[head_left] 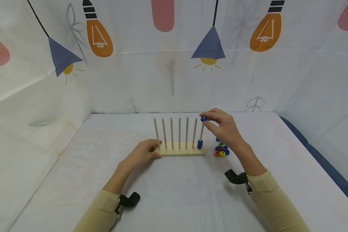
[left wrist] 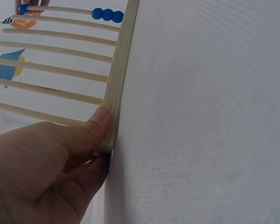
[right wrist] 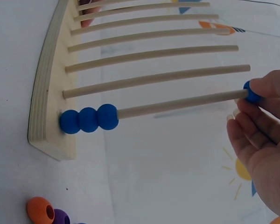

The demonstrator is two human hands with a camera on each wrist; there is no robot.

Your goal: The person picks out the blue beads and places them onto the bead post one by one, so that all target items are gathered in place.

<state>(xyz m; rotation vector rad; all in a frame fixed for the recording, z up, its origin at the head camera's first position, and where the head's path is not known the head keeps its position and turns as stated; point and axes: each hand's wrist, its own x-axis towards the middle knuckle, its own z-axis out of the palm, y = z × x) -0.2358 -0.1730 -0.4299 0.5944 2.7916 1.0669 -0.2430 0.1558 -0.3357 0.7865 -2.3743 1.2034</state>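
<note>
A wooden peg rack (head_left: 179, 152) with several upright pegs stands on the table. My left hand (head_left: 142, 153) grips its left end, thumb on the front side of the base in the left wrist view. At the rightmost peg (right wrist: 177, 103), my right hand (head_left: 224, 127) pinches a blue bead (right wrist: 252, 92) between thumb and fingers, right at the peg's tip. Three blue beads (right wrist: 88, 120) are stacked at the bottom of that same peg. The other pegs carry no beads.
Right of the rack lies a small group of loose beads, among them an orange bead (head_left: 217, 153), a yellow bead (head_left: 222, 154) and a green bead (head_left: 220, 145). A white sheet printed with lamps (head_left: 208, 45) hangs behind the white table (head_left: 174, 193).
</note>
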